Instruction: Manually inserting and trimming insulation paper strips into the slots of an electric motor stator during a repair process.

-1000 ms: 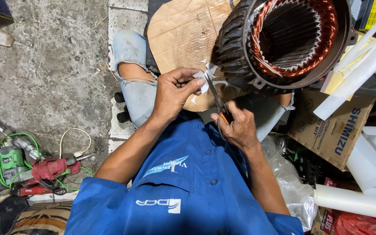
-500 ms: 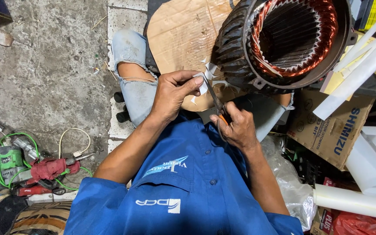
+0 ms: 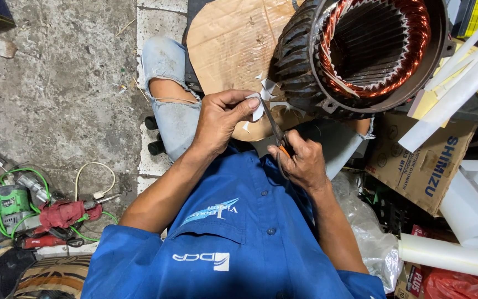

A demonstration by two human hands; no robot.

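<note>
My left hand (image 3: 219,119) pinches a small piece of white insulation paper (image 3: 257,109) between thumb and fingers. My right hand (image 3: 300,160) grips scissors (image 3: 275,128) by their orange handles, and the blades point up into the paper. Just beyond the hands lies a large electric motor stator (image 3: 372,50) on its side, with copper windings showing inside its dark finned housing. Small white paper offcuts (image 3: 266,86) lie on the cardboard sheet (image 3: 228,39) under the stator.
Power tools with green and red bodies and cables (image 3: 29,216) lie on the concrete floor at the left. White paper rolls (image 3: 460,72), a cardboard box (image 3: 427,160) and plastic bags (image 3: 372,243) crowd the right side.
Both hands stay in front of the stator. The scissors blades have shifted slightly against the white paper, and my left fingers have adjusted their pinch on it.
</note>
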